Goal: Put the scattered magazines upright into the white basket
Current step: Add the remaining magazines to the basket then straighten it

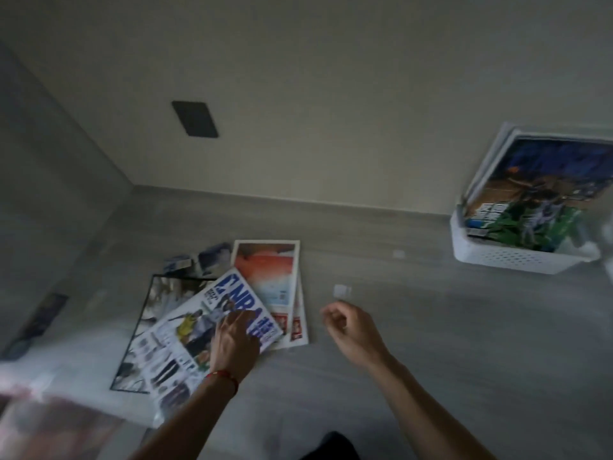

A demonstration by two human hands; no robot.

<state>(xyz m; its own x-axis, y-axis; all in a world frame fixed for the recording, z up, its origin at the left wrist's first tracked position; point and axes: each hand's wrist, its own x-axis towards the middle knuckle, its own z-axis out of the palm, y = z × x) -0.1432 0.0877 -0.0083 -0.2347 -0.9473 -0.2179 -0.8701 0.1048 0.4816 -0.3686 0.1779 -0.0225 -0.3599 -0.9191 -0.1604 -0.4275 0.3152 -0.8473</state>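
Several magazines lie fanned out on the grey floor. On top is a white and blue NBA magazine. Beside it lies an orange-covered magazine, and a dark-bordered one sits underneath. My left hand rests flat on the NBA magazine, fingers spread. My right hand hovers over bare floor to the right of the pile, fingers loosely curled, holding nothing. The white basket stands at the far right with a blue and green magazine upright inside it.
A wall and baseboard run behind the pile, and a dark plate sits on the wall. Small white scraps lie on the floor. Blurred pale and reddish items fill the lower left. A dark object lies at the far left.
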